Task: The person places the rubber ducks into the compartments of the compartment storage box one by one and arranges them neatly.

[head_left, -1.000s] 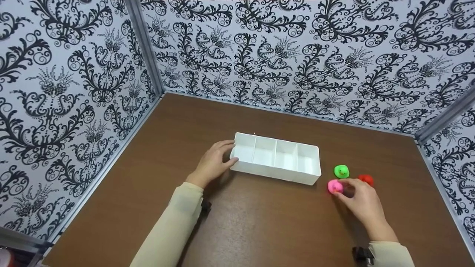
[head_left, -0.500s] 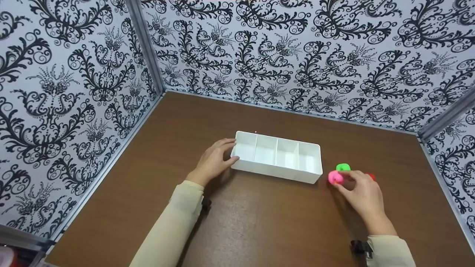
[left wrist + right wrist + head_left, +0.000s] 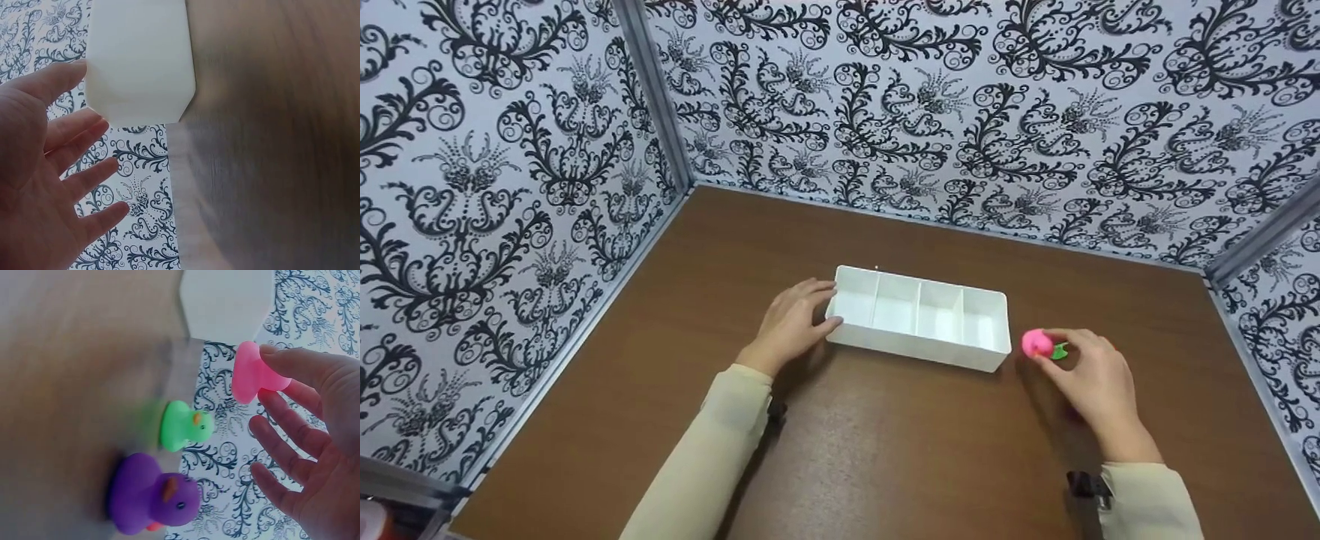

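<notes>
A pink duck (image 3: pixel 1037 343) is pinched between thumb and fingers of the right hand (image 3: pixel 1099 386), held up to the right of the white four-compartment box (image 3: pixel 915 349). The right wrist view shows the pink duck (image 3: pixel 247 374) raised off the table, with a green duck (image 3: pixel 179 426) and a purple duck (image 3: pixel 138 495) standing below. In the head view the green duck (image 3: pixel 1059 351) is mostly hidden behind the pink one. The left hand (image 3: pixel 793 326) rests thumb and fingertips at the box's left end; in the left wrist view its lower fingers are spread beside the box (image 3: pixel 140 62).
The brown table (image 3: pixel 840 450) carries the box near its middle. Patterned black-and-white panels (image 3: pixel 915 97) stand behind and at the sides. A sliver of red (image 3: pixel 154 526) shows beside the purple duck in the right wrist view.
The right hand has moved the pink duck up and away from its earlier spot, now overlapping the green duck in the head view. The red duck has become hidden there. The left hand stays at the box.
</notes>
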A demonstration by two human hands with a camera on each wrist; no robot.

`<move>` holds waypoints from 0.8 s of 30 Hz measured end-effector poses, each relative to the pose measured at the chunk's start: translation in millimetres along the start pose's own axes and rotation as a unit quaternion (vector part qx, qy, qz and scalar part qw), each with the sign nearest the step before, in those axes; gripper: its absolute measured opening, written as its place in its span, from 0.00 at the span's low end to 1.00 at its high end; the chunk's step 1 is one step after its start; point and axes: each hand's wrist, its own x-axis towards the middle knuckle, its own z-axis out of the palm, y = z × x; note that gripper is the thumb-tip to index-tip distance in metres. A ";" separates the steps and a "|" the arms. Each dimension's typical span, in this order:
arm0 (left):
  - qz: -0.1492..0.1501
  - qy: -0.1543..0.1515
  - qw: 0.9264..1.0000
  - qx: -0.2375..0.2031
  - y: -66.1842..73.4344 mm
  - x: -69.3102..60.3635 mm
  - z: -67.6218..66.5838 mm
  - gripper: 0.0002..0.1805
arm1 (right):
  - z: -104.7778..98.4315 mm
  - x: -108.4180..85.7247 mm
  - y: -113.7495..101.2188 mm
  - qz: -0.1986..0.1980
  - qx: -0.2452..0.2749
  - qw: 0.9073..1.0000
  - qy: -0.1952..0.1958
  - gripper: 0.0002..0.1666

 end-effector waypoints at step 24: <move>0.003 0.006 1.000 -0.020 -0.5 1.9 3.0 0.30 | 8.3 25.6 -46.5 -0.055 0.065 0.993 0.085 0.24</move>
